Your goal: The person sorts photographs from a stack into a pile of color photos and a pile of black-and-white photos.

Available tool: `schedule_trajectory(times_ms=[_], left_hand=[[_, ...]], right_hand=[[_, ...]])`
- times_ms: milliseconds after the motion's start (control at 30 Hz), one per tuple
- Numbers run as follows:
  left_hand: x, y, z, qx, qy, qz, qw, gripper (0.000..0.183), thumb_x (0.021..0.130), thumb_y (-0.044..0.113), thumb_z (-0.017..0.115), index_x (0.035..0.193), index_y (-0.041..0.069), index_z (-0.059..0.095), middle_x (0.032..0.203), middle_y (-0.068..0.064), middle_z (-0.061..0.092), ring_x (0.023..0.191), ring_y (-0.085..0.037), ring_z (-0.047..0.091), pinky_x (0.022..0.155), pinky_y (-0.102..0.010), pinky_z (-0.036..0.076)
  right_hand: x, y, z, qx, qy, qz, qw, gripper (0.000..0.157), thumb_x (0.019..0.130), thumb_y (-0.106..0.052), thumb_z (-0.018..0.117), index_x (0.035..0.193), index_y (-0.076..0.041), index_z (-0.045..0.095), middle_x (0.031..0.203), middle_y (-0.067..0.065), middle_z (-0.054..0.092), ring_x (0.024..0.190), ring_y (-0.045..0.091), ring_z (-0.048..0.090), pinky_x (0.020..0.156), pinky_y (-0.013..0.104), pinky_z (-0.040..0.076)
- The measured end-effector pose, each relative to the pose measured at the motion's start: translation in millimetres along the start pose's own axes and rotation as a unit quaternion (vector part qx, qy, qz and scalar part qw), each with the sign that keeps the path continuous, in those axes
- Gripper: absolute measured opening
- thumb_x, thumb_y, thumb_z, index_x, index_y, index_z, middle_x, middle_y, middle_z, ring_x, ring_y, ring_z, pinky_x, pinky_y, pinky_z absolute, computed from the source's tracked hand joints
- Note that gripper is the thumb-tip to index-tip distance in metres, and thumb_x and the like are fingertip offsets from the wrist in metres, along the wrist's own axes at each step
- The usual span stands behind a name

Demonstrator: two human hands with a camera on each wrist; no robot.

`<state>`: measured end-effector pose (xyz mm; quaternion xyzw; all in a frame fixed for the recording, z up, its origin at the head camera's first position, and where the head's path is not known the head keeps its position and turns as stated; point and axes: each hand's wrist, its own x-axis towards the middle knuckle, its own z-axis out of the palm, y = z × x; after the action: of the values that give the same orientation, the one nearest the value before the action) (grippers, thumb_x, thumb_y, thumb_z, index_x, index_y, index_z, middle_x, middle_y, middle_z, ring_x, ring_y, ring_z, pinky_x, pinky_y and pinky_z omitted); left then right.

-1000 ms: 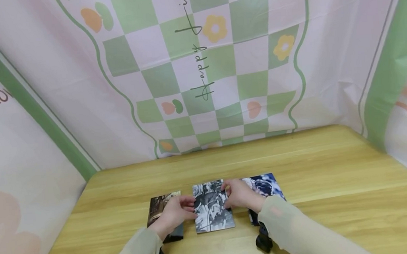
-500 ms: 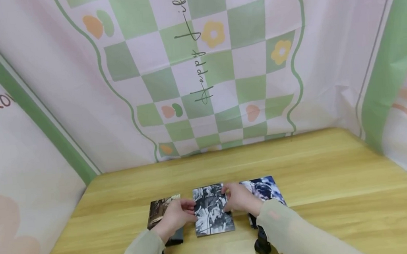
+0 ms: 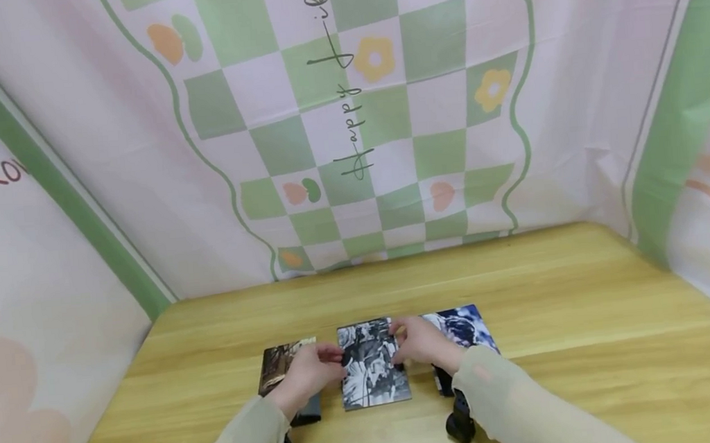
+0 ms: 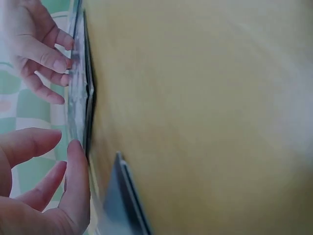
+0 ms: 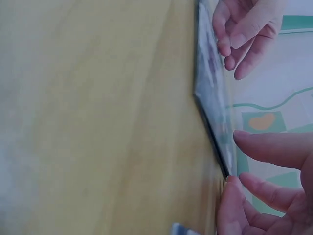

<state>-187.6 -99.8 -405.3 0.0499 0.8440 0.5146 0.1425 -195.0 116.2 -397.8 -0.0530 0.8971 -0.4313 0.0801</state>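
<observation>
A thin rectangular panel point(image 3: 374, 366) with a black-and-white picture lies on the table between both hands. My left hand point(image 3: 309, 372) reaches over a darker brown picture panel point(image 3: 276, 364) and has its fingertips at the middle panel's left edge. Seen in the left wrist view, one fingertip meets that edge while the other fingers point(image 4: 41, 147) stand apart from it. My right hand point(image 3: 423, 341) has its fingertips at the right edge, its forearm partly hiding a blue-and-white picture panel point(image 3: 466, 324). In the right wrist view a fingertip touches the panel's edge point(image 5: 221, 152).
The wooden table point(image 3: 562, 302) runs back to a curtain point(image 3: 394, 204) with a green-and-white checked print. More printed cloth point(image 3: 21, 275) hangs along the left side and the right. A black wrist camera point(image 3: 460, 422) hangs beneath the right sleeve.
Both hands stay at the middle panel's edges with hardly any movement. The head view shifts slightly.
</observation>
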Motion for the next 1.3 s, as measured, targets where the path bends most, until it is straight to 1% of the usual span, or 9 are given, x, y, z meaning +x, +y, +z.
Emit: schedule_trajectory(times_ms=[133,300,467,667,867,1000,1100,1233,1300], left_hand=[[-0.7,3.9,-0.2,-0.014,0.000,0.003,0.9999,0.043,0.079,-0.002,0.067,0.121,-0.008,0.056,0.108,-0.017,0.062,0.089,-0.019,0.061,0.073,-0.031,0.058],[-3.6,10.1,-3.7,-0.019,-0.007,0.019,0.9996,0.047,0.077,-0.002,0.065,0.123,-0.008,0.055,0.107,-0.018,0.060,0.086,-0.017,0.060,0.072,-0.031,0.058],[-8.4,16.4,-8.3,-0.014,-0.008,0.021,0.9997,0.046,0.078,0.002,0.066,0.123,-0.004,0.057,0.111,-0.016,0.060,0.091,-0.018,0.061,0.075,-0.031,0.057],[-11.2,20.7,-7.8,-0.047,-0.003,0.035,0.9983,0.045,0.082,0.003,0.067,0.125,-0.005,0.055,0.117,-0.019,0.059,0.098,-0.020,0.061,0.079,-0.033,0.057],[-12.5,28.7,-2.0,-0.062,-0.011,0.038,0.9973,0.044,0.083,0.004,0.068,0.125,-0.004,0.056,0.119,-0.020,0.059,0.096,-0.018,0.061,0.079,-0.032,0.057],[-12.1,33.7,3.9,-0.077,-0.023,0.042,0.9959,0.043,0.084,0.003,0.067,0.125,-0.003,0.056,0.120,-0.020,0.059,0.097,-0.017,0.061,0.080,-0.032,0.056],[-11.4,37.0,9.5,-0.086,-0.033,0.044,0.9948,0.043,0.084,0.003,0.067,0.125,-0.003,0.055,0.121,-0.020,0.058,0.098,-0.018,0.061,0.081,-0.032,0.056],[-10.9,41.2,19.0,-0.101,-0.038,0.051,0.9928,0.043,0.083,0.001,0.066,0.125,-0.004,0.055,0.119,-0.020,0.059,0.098,-0.018,0.061,0.081,-0.032,0.056],[-10.4,43.0,24.0,-0.115,-0.041,0.055,0.9910,0.042,0.083,-0.001,0.066,0.124,-0.005,0.055,0.118,-0.021,0.059,0.096,-0.017,0.061,0.081,-0.031,0.057]], right_hand=[[1,-3,-5.0,0.013,-0.009,0.012,1.000,0.045,0.069,0.000,0.078,0.110,0.000,0.060,0.069,0.004,0.055,0.056,0.014,0.048,0.050,0.024,0.043],[-2,-9,-15.4,0.037,-0.020,0.032,0.999,0.047,0.074,-0.004,0.077,0.117,-0.001,0.058,0.083,0.008,0.059,0.067,0.018,0.056,0.056,0.030,0.050],[-6,-10,-25.7,0.075,-0.021,0.041,0.996,0.047,0.078,-0.004,0.074,0.121,-0.002,0.057,0.090,0.010,0.060,0.075,0.020,0.060,0.065,0.035,0.055],[-11,-7,-35.1,0.103,-0.015,0.032,0.994,0.051,0.079,-0.004,0.072,0.126,0.000,0.052,0.090,0.010,0.060,0.074,0.020,0.059,0.065,0.034,0.055],[-20,1,-45.2,0.117,-0.011,0.010,0.993,0.053,0.081,-0.005,0.070,0.128,0.001,0.049,0.091,0.011,0.058,0.074,0.020,0.058,0.067,0.036,0.056],[-25,9,-49.9,0.101,-0.004,0.007,0.995,0.052,0.081,-0.005,0.070,0.128,0.002,0.049,0.090,0.010,0.059,0.074,0.020,0.059,0.068,0.035,0.056],[-27,16,-54.7,0.085,0.004,-0.001,0.996,0.051,0.081,-0.006,0.070,0.127,0.003,0.050,0.088,0.009,0.060,0.072,0.020,0.059,0.065,0.034,0.055],[-30,27,-63.1,0.099,0.000,-0.022,0.995,0.052,0.080,-0.005,0.069,0.126,0.008,0.048,0.086,0.009,0.059,0.070,0.018,0.056,0.062,0.030,0.053],[-31,31,-67.5,0.112,-0.006,-0.029,0.993,0.053,0.080,-0.004,0.069,0.126,0.009,0.046,0.086,0.009,0.059,0.071,0.016,0.056,0.063,0.030,0.053]])
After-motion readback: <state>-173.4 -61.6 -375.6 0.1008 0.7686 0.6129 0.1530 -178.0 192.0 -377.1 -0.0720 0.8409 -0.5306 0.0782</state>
